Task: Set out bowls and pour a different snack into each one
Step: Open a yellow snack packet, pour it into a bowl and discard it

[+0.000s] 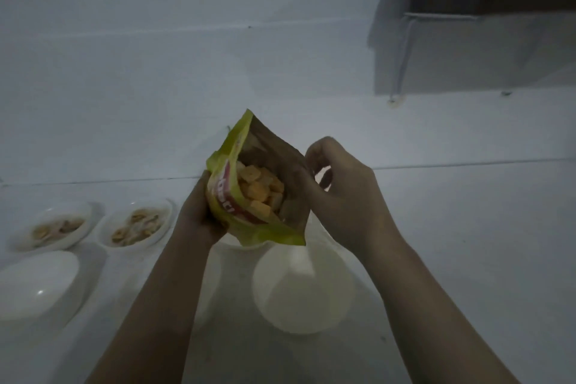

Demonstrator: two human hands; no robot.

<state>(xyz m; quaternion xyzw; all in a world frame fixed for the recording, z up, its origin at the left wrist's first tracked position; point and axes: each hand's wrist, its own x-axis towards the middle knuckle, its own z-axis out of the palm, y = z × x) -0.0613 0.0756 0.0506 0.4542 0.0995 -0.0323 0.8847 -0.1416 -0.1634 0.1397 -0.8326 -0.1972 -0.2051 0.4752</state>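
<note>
Snack bag (249, 193), yellow-green, is held up over the counter (452, 227), mouth wide so the orange pieces inside show. Left hand (199, 215) has its grip wrapped round the bag's side to steady it; right hand (336, 193) pinches the opposite edge, pulling the mouth apart. An empty bowl (302, 287) sits right under the bag, likely next to be filled. Two filled bowls (134, 224) sit far left, a third white bowl (34, 283) near them.

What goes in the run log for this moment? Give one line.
left hand: grips open yellow-green snack bag | right hand: pinches bag mouth | empty white bowl: below
</note>
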